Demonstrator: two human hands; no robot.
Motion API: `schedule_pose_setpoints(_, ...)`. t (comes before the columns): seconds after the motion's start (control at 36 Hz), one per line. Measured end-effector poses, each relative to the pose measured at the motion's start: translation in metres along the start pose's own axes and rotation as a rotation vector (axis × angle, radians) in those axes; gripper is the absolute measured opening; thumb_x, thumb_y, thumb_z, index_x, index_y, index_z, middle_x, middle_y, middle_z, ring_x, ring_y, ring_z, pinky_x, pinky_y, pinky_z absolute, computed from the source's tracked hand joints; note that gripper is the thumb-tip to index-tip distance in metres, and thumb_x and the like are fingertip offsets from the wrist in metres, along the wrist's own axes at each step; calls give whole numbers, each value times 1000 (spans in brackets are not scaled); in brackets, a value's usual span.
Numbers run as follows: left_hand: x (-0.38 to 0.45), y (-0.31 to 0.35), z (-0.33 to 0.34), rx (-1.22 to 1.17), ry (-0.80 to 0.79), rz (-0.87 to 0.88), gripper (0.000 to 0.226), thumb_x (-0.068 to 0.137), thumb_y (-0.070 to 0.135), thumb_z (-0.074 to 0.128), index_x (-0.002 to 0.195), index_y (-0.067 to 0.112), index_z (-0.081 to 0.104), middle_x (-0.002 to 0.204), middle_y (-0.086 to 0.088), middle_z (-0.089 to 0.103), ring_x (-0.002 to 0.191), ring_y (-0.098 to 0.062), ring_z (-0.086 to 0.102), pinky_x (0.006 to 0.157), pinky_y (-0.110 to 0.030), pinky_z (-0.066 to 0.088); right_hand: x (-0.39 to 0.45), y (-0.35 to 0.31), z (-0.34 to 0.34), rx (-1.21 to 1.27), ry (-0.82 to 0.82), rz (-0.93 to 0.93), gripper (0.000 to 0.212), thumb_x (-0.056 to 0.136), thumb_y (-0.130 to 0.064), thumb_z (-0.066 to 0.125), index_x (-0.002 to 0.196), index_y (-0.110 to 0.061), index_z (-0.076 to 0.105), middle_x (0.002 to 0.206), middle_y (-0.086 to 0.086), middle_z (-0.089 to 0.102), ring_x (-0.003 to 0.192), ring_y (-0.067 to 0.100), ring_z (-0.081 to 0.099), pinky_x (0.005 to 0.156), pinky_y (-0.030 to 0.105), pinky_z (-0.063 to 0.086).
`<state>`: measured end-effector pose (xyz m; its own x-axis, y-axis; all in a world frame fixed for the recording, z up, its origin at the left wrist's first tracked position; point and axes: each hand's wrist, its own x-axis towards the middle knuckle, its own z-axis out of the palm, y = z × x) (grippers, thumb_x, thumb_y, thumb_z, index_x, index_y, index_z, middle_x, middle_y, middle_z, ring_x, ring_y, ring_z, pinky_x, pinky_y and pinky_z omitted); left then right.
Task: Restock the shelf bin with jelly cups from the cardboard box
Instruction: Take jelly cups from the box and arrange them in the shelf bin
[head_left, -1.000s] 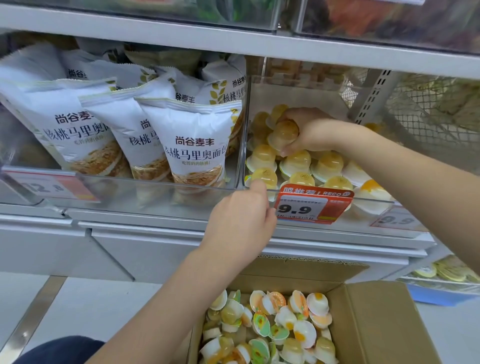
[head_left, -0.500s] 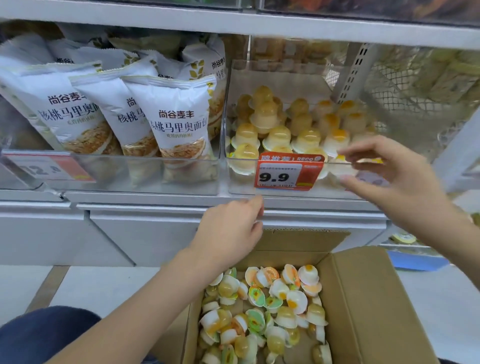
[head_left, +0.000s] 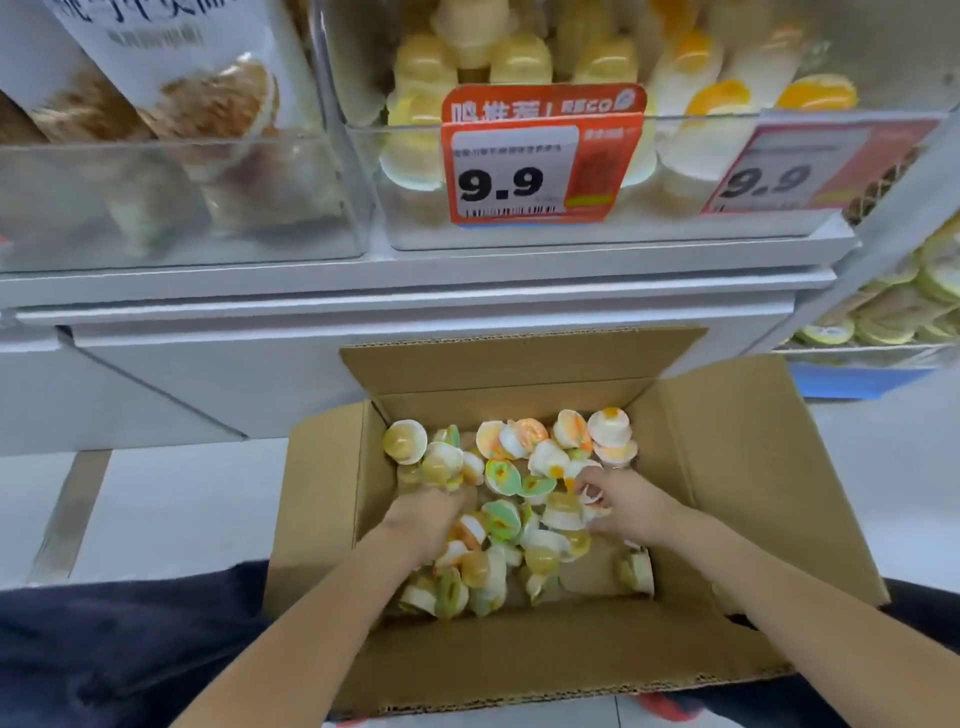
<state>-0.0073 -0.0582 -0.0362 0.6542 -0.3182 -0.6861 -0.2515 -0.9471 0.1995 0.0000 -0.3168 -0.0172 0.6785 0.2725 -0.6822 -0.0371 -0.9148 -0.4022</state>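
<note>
Restocking was part done: the bin (head_left: 519, 228) at 12 o'clock already held stacked cups, while many cups (head_left: 498, 499) remained in the box (head_left: 737, 467) at 6 o'clock, where the left hand (head_left: 431, 519) and right hand (head_left: 618, 506) reached, finger state indiscernible.

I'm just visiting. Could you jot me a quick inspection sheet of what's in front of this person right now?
Surface: pale floor under white shelving.
Job's things: open cardboard box with loose jelly cups; clear shelf bin stacked with cups behind a 9.9 price tag.
Clutter: snack bags in the neighbouring bin.
Hands: left hand and right hand both down among the cups; grip unclear.
Cables: nothing seen.
Surroundings: more packets on a lower shelf at right.
</note>
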Motion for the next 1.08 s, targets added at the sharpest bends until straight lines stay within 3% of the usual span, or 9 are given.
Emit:
schedule_pose_setpoints(0.19, 47, 13, 33, -649, 160, -150, 37, 82, 20, 61, 117, 14, 51, 108, -5, 63, 100, -22, 60, 85, -40, 51, 43, -5, 34, 26, 19, 31, 59, 84, -23, 70, 136, -19, 43, 137, 4, 46, 127, 21, 45, 100, 31, 41)
schedule_pose_setpoints(0.28, 67, 18, 38, -636, 250, -167, 48, 83, 11, 60, 129, 16, 47, 117, -6, 60, 105, -23, 59, 86, -36, 51, 60, -9, 44, 29, 51, 82, 61, 88, -16, 64, 142, -15, 36, 141, 8, 43, 131, 23, 41, 101, 32, 40)
schedule_pose_setpoints(0.39, 87, 23, 43, -501, 266, -189, 64, 87, 6, 53, 145, 20, 28, 121, -14, 51, 99, -31, 60, 79, -42, 53, 77, -31, 61, -38, 144, 281, 51, 92, -13, 55, 137, -6, 31, 128, 12, 50, 119, 26, 51, 86, 34, 48)
schedule_pose_setpoints(0.58, 101, 30, 46, -386, 319, -254, 81, 89, 21, 58, 151, 22, 5, 110, -16, 53, 92, -31, 59, 66, -38, 49, 104, -49, 98, 66, 312, 507, 48, 93, -23, 56, 129, -7, 29, 132, 16, 46, 121, 31, 48, 100, 37, 36)
schedule_pose_setpoints(0.67, 104, 30, 47, -436, 352, -265, 94, 84, 32, 64, 150, 22, -3, 100, -12, 60, 83, -29, 63, 59, -35, 49, 105, -36, 106, 189, 452, 500, 48, 85, -16, 60, 118, -14, 26, 109, 7, 63, 106, 30, 58, 94, 41, 33)
schedule_pose_setpoints(0.78, 108, 39, 49, -482, 366, -299, 101, 82, 39, 65, 149, 27, -11, 87, -9, 64, 76, -29, 64, 58, -35, 49, 98, -27, 108, 344, 555, 435, 43, 82, -18, 65, 108, -17, 32, 83, -5, 57, 92, 26, 58, 92, 38, 27)
schedule_pose_setpoints(0.89, 112, 43, 58, -478, 424, -291, 91, 84, 36, 63, 148, 30, -1, 85, -7, 65, 72, -27, 64, 54, -34, 48, 95, -29, 109, 458, 635, 410, 43, 80, -18, 68, 108, -16, 35, 78, -8, 55, 89, 24, 58, 93, 36, 28)
schedule_pose_setpoints(1.0, 108, 48, 69, -589, 477, -268, 79, 84, 28, 65, 148, 26, 18, 100, -13, 59, 91, -29, 59, 71, -40, 49, 91, -27, 107, 476, 640, 377, 45, 77, -18, 71, 107, -14, 38, 77, -9, 51, 89, 24, 59, 88, 31, 27)
schedule_pose_setpoints(1.08, 107, 52, 74, -667, 507, -285, 73, 81, 24, 68, 142, 19, 29, 107, -15, 57, 100, -30, 54, 77, -38, 46, 88, -24, 106, 524, 637, 343, 48, 75, -20, 74, 101, -18, 34, 77, -11, 46, 90, 27, 55, 89, 39, 36)
